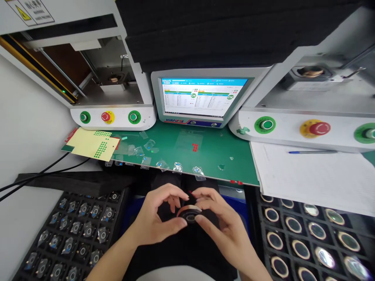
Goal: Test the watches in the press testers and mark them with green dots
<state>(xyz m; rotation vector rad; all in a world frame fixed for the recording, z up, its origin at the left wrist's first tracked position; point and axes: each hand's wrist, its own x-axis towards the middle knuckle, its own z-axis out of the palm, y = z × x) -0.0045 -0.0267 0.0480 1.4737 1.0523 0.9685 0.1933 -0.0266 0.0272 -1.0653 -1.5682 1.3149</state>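
Observation:
A small round black part [191,216] with a copper-coloured rim is held up in front of my lap, tilted so that its ringed face shows. My right hand [221,218] pinches its right side between thumb and fingers. On the other side, my left hand [161,214] curls round it, the thumb at its lower left edge and the fingers bent above. Some of the left fingers are partly hidden behind the hand. Below the part, my dark clothing fills the background.
At left stands a black tray [76,212] of small film-covered parts; at right, another tray [285,242] holds gold-rimmed round parts. Clear film scraps [149,144] and dot-sticker sheets [93,143] lie on the green bench [170,136]. Beyond are a screen [203,97] and two button-fronted machines [117,119].

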